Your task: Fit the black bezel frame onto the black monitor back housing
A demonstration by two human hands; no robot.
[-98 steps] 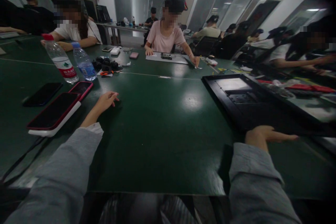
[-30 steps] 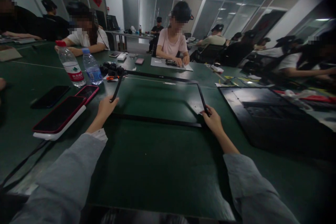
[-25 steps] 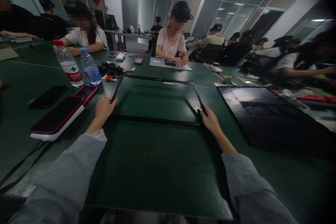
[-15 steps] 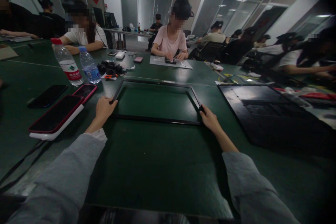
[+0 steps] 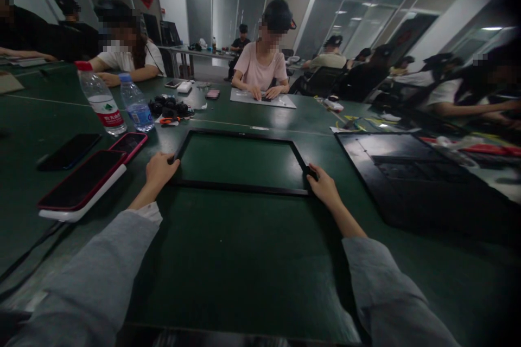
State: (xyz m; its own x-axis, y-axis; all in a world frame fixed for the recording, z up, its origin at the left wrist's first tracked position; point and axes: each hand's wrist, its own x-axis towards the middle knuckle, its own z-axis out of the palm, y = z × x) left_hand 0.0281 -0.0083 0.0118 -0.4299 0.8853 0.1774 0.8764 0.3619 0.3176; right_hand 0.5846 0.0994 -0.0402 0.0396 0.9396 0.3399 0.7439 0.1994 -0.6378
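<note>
A thin black rectangular frame [image 5: 240, 188] lies flat on the green table [image 5: 244, 260] in front of me, open in the middle. My left hand [image 5: 159, 169] grips its near left corner. My right hand [image 5: 323, 185] grips its near right corner. Both arms wear grey sleeves. To the right of the frame lies a large black monitor back panel [image 5: 411, 173], apart from my right hand.
Left of my left hand lie several phones, one red-cased on a white block [image 5: 79, 184]. Two water bottles [image 5: 100, 100] stand behind them, near black parts and orange pliers [image 5: 169, 111]. People sit across and along both sides of the table. A black cable [image 5: 28, 265] runs at the near left.
The frame, held tilted up at its far edge a second ago, has been lowered flat onto the table. Earlier both hands rested empty, the right one on the black panel.
</note>
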